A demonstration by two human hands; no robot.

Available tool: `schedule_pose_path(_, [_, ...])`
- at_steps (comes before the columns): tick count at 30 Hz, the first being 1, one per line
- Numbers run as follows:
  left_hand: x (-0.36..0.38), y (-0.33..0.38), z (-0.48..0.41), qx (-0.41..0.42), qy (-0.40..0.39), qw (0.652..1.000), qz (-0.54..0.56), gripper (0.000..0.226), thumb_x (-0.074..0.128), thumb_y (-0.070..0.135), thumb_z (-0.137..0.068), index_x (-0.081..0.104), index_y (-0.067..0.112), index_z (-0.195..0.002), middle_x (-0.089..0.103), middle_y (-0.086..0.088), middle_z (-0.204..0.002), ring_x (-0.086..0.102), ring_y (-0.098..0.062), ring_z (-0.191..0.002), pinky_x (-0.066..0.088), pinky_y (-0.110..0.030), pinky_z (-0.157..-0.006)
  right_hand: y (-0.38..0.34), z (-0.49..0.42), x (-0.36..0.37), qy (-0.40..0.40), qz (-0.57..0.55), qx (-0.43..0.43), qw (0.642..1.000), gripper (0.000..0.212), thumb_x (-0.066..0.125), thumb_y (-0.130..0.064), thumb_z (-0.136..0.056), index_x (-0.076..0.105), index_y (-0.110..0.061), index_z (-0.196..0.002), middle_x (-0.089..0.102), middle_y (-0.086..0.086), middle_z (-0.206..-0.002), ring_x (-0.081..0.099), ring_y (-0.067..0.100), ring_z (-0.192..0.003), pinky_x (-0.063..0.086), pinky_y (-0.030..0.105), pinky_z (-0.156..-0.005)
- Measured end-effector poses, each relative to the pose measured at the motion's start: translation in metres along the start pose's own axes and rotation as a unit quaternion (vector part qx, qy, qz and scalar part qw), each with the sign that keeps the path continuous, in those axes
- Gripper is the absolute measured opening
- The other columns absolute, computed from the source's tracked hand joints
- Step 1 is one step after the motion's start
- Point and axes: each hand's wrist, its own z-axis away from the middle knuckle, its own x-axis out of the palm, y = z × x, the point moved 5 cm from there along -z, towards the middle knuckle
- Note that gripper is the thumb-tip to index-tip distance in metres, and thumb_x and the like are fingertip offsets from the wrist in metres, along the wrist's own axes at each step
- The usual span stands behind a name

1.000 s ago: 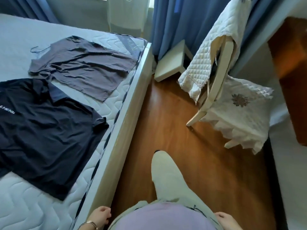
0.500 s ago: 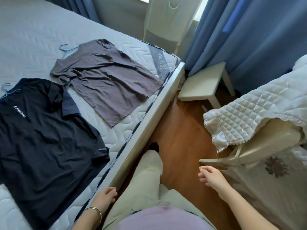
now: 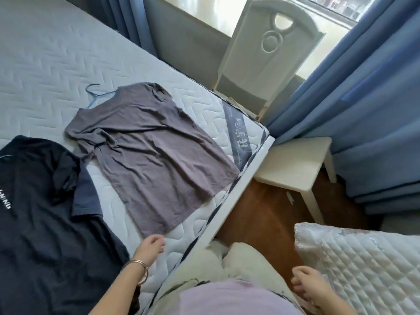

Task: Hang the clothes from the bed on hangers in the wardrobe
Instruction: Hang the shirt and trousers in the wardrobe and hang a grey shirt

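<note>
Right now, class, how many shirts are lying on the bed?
2. A grey shirt lies near the mattress corner; a navy shirt lies beside it, partly cut off. Others may be out of view.

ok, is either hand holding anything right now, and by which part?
Nothing is held. The left hand is near the grey T-shirt hem, fingers loosely curled, not gripping it. The right hand is empty too.
</note>
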Motion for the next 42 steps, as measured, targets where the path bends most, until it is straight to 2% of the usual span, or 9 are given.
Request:
schedule_pose_path(4, [-0.009,0.072,-0.014,0.051,0.02,0.995,0.085,0.012,0.043,0.01,-0.095,0.054,0.012,-0.094,0.058,-0.003,-0.083,0.054,-0.012,-0.069,0.044,-0.018,-0.058,-0.108,-0.02,0.008,-0.032,0.055,-0.06,0.996,0.016,0.048,-0.018,-0.094,0.06,-0.01,-0.101,0.063,0.005,-0.081,0.057,0.014,-0.066,0.04,0.017,-0.054])
schedule_pose_path(7, [-0.02,0.089,-0.032,0.029,0.035,0.993,0.107,0.015,0.042,0.01,-0.095,0.054,0.015,-0.087,0.058,-0.006,-0.088,0.053,-0.013,-0.07,0.039,-0.021,-0.057,-0.194,-0.039,0.022,-0.073,0.155,-0.109,0.979,0.015,0.048,-0.017,-0.093,0.062,-0.013,-0.099,0.064,0.001,-0.079,0.057,0.011,-0.066,0.041,0.011,-0.049])
schedule_pose_path(12, [-0.059,0.117,-0.096,0.031,0.11,0.991,0.073,0.014,0.049,0.014,-0.093,0.057,0.015,-0.103,0.059,-0.007,-0.102,0.057,-0.023,-0.103,0.037,-0.024,-0.082,-0.356,-0.104,0.08,-0.102,0.311,-0.233,0.916,0.024,0.048,-0.018,-0.093,0.062,-0.012,-0.112,0.067,0.005,-0.102,0.064,0.021,-0.095,0.051,0.032,-0.089])
schedule_pose_path(16, [-0.101,0.164,-0.183,0.053,0.21,0.975,0.052,0.032,0.048,0.011,-0.092,0.052,0.002,-0.122,0.059,-0.014,-0.12,0.055,-0.025,-0.112,0.037,-0.023,-0.091,-0.49,-0.154,0.167,-0.094,0.391,-0.344,0.848,0.026,0.048,-0.015,-0.09,0.066,-0.013,-0.108,0.069,0.01,-0.109,0.062,0.027,-0.105,0.045,0.03,-0.091])
schedule_pose_path(24, [-0.181,0.237,-0.363,0.127,0.421,0.862,-0.251,0.047,0.044,0.026,-0.088,0.049,0.008,-0.131,0.041,-0.01,-0.146,0.035,-0.025,-0.138,0.023,-0.047,-0.112,-0.689,-0.175,0.339,-0.078,0.398,-0.554,0.728,0.032,0.045,-0.017,-0.092,0.057,-0.012,-0.122,0.059,0.009,-0.126,0.051,0.025,-0.118,0.037,0.027,-0.094])
schedule_pose_path(27, [-0.204,0.242,-0.403,0.112,0.421,0.843,-0.314,0.051,0.037,0.036,-0.081,0.061,0.01,-0.118,0.058,-0.009,-0.131,0.05,-0.026,-0.127,0.026,-0.046,-0.108,-0.746,-0.177,0.391,-0.07,0.399,-0.609,0.682,0.037,0.044,-0.016,-0.092,0.051,-0.013,-0.129,0.049,0.008,-0.134,0.041,0.026,-0.125,0.034,0.031,-0.101])
schedule_pose_path(34, [-0.207,0.233,-0.427,0.137,0.412,0.831,-0.348,0.056,0.042,0.04,-0.073,0.041,0.014,-0.123,0.059,-0.011,-0.129,0.032,-0.025,-0.13,0.011,-0.043,-0.109,-0.869,-0.183,0.503,-0.03,0.422,-0.642,0.639,0.051,0.045,-0.02,-0.093,0.031,-0.012,-0.142,0.036,0.01,-0.145,0.032,0.03,-0.133,0.026,0.038,-0.11])
schedule_pose_path(39, [-0.207,0.23,-0.429,0.145,0.404,0.827,-0.363,0.06,0.043,0.042,-0.07,0.042,0.012,-0.123,0.061,-0.011,-0.126,0.033,-0.027,-0.129,0.01,-0.043,-0.109,-0.885,-0.184,0.535,-0.041,0.433,-0.623,0.65,0.046,0.041,-0.034,-0.094,0.037,-0.019,-0.137,0.051,0.007,-0.131,0.04,0.031,-0.122,0.033,0.042,-0.099])
schedule_pose_path(42, [-0.207,0.23,-0.43,0.159,0.418,0.816,-0.366,0.06,0.044,0.042,-0.071,0.043,0.012,-0.122,0.059,-0.011,-0.126,0.034,-0.028,-0.129,0.011,-0.043,-0.109,-0.888,-0.182,0.529,-0.076,0.37,-0.622,0.686,0.035,0.043,-0.043,-0.092,0.058,-0.021,-0.116,0.056,-0.002,-0.08,0.052,0.02,-0.082,0.041,0.032,-0.071])
